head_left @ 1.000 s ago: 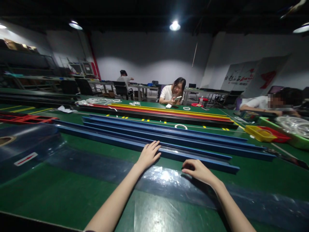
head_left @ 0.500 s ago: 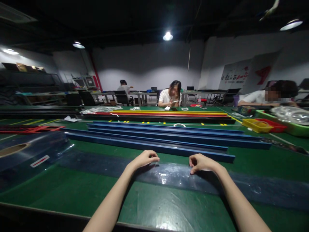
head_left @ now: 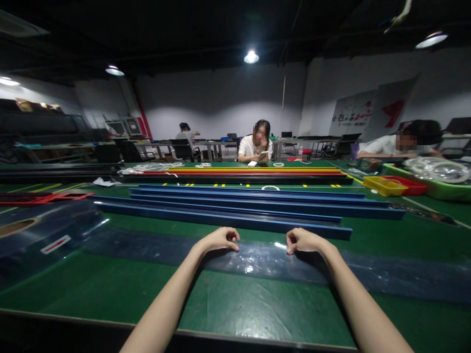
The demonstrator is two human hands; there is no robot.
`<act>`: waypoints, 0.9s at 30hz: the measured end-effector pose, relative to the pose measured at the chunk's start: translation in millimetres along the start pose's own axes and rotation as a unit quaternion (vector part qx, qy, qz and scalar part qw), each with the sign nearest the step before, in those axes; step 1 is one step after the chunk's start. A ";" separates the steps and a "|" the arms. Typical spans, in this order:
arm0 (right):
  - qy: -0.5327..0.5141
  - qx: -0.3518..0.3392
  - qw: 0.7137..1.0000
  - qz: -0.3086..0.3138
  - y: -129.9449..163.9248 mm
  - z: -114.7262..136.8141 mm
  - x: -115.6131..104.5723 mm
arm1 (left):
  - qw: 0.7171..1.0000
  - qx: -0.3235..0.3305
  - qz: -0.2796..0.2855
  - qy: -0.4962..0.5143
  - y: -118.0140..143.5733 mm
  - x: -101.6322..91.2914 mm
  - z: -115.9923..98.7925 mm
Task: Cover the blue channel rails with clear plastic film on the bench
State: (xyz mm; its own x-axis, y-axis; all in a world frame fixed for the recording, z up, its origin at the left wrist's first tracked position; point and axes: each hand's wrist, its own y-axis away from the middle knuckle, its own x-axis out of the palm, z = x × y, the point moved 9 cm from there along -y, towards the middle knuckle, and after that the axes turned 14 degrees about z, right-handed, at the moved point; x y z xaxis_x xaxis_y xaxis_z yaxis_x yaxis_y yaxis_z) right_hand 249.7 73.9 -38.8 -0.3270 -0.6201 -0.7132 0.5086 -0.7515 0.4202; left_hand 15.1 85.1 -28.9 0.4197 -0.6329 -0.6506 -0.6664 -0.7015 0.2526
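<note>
Pinching the far edge of the clear film strip [head_left: 257, 257], my left hand [head_left: 220, 240] and right hand [head_left: 303, 241] have fingers curled shut on it. Film lies flat on the green table [head_left: 257, 309], just before the blue rails [head_left: 235, 208]. Yellow tray [head_left: 382, 185] sits far right. Wall banner [head_left: 371, 113] writing is unreadable.

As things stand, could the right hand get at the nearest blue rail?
Probably yes: the right hand, curled on the clear film strip, sits just short of the nearest blue rail, with only bare green table between.
</note>
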 end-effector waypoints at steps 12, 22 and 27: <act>0.069 -0.026 0.992 -0.101 1.0 15.1 -16.2 | 0.995 -0.013 -0.081 -0.059 1.8 -11.7 0.7; 0.186 0.019 0.961 -0.203 21.1 33.0 -32.2 | 0.912 -0.028 -0.225 -0.343 21.4 -31.7 -27.8; 0.267 -0.001 0.912 -0.310 32.5 44.5 -42.6 | 0.865 -0.044 -0.303 -0.397 33.2 -41.0 -35.7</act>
State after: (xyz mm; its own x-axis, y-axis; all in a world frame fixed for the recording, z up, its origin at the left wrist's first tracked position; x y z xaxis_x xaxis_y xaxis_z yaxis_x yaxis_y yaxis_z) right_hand 244.7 65.8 30.3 -0.1179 0.1239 -0.9853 0.3601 -0.9193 -0.1587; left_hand -2.3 76.0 31.8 0.0968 0.2604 -0.9606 -0.4085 -0.8697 -0.2769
